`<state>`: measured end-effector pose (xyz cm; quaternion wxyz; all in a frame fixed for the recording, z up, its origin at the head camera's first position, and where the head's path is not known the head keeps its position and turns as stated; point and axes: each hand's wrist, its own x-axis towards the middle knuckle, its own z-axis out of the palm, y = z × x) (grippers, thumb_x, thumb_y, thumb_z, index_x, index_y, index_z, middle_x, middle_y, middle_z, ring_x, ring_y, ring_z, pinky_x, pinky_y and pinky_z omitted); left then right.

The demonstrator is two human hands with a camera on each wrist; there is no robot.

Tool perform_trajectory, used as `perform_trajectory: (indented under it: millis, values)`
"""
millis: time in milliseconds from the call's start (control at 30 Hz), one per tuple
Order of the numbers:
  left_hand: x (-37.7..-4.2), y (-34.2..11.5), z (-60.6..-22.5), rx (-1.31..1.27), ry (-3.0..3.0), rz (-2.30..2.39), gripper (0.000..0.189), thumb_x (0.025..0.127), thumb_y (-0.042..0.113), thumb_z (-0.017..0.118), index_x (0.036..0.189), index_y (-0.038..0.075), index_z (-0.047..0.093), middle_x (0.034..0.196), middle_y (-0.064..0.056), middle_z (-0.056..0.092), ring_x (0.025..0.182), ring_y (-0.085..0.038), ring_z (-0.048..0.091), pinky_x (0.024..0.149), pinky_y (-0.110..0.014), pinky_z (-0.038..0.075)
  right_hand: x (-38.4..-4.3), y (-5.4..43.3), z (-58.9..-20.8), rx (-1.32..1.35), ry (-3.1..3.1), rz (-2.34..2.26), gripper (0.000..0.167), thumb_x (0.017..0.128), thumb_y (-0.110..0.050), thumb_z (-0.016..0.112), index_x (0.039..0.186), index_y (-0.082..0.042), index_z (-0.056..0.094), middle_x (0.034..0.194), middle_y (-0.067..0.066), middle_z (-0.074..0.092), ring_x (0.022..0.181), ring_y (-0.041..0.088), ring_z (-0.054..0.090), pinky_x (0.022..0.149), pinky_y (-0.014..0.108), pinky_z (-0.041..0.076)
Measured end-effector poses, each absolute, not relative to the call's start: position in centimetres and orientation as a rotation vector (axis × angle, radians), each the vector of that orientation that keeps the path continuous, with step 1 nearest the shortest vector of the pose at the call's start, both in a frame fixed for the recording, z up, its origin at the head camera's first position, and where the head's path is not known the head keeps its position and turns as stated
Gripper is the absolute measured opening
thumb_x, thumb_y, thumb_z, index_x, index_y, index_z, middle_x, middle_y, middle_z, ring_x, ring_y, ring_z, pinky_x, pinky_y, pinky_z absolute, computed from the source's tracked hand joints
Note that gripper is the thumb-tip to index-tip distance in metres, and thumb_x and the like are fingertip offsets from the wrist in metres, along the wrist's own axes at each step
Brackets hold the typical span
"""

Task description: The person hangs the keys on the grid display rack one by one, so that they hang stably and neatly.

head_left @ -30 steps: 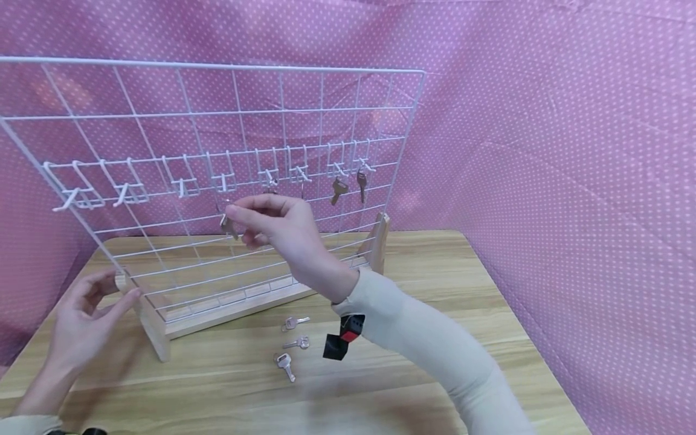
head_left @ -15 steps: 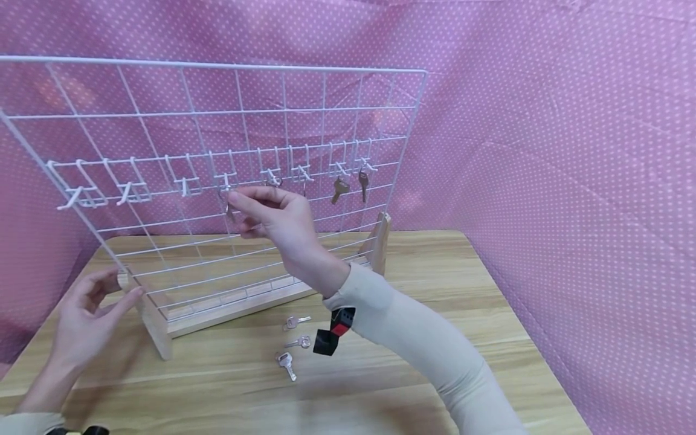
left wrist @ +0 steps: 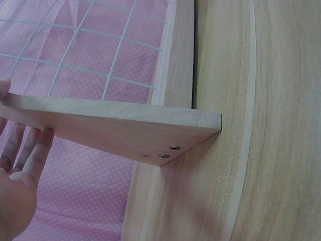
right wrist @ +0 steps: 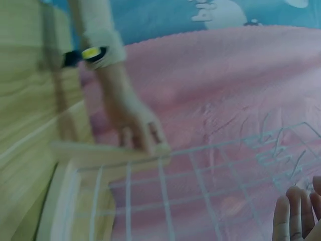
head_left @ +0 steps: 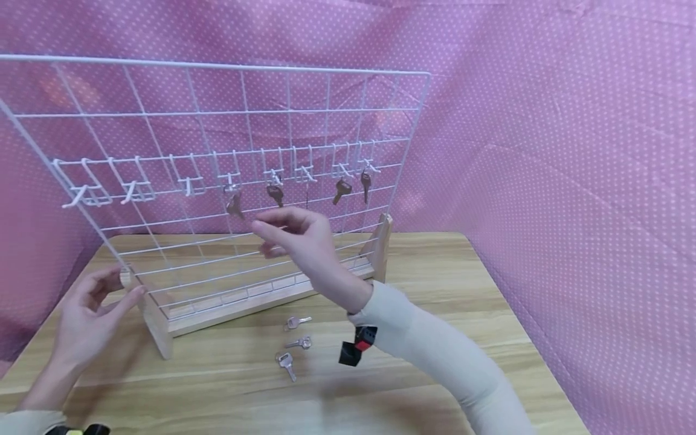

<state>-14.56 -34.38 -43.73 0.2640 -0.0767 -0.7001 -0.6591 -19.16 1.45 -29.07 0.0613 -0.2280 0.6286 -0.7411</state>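
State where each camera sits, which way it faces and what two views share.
Head: on the head, facing forward and down at the wire rack, keys and table; left hand, right hand and sleeves show.
Left wrist: on that wrist, facing the rack's wooden end; part of the left hand shows.
Right wrist: on that wrist, facing across the wire rack; right fingers and the left arm show.
Shared: head and right wrist show the left hand at the wooden end.

Looks like shiny metal in the loose keys (head_left: 285,360) and screw heads (left wrist: 174,147), smooth white-coated metal in the wire grid (head_left: 247,111) and hooks (head_left: 189,186), pale matt wood in the side panel (left wrist: 110,125), smooth wood-grain finish on the tabletop (head_left: 435,284) and creased cloth in the polka-dot curtain (head_left: 544,151).
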Motion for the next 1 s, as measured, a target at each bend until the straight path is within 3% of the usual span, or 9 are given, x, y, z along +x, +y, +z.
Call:
perform_trajectory:
  millis: [200,533,833,1000]
  values:
    - [-14.4,-34.3,-43.7,-0.199,-1.891,-1.79,0.062,0.085,-0.028,0.065,0.126,0.018,0.067,0.11,0.014,0.071,0.101,0.006,0.065,0.084,-0.002,0.059,-19.6,5.2,-32.1,-0.78,2.018,-2.212,0.023,0.098,-0.003,0.07,0.117,0.011,0.068,0.09,-0.012,0.075,0.074,0.005,0.071,0.075,0.021,0.068]
    - [-14.4,-34.2,-43.8,-0.155,-1.908,-1.774,0.061,0.084,-0.027,0.066,0.123,0.02,0.067,0.109,0.015,0.069,0.099,0.007,0.065,0.083,-0.001,0.058,-22.5,12.1,-36.7,-0.704,2.354,-2.2,0.022,0.095,-0.003,0.075,0.114,0.008,0.072,0.094,-0.011,0.076,0.076,0.004,0.071,0.072,0.025,0.07]
    - [-14.4,-34.1,-43.9,-0.181,-1.875,-1.808,0.061,0.084,-0.029,0.064,0.122,0.018,0.067,0.109,0.013,0.069,0.099,0.005,0.064,0.082,-0.002,0.059,-25.7,17.6,-39.7,-0.471,2.657,-2.232,0.021,0.095,-0.007,0.077,0.111,0.005,0.074,0.091,-0.012,0.074,0.076,0.002,0.065,0.067,0.013,0.063]
    - [-14.4,-34.2,-43.9,-0.161,-1.91,-1.77,0.061,0.085,-0.027,0.065,0.123,0.021,0.067,0.11,0.014,0.068,0.1,0.006,0.064,0.082,-0.001,0.058,-27.0,19.5,-40.5,-0.325,2.676,-2.342,0.02,0.094,-0.003,0.077,0.111,0.008,0.071,0.091,-0.019,0.072,0.076,0.003,0.064,0.068,0.013,0.064]
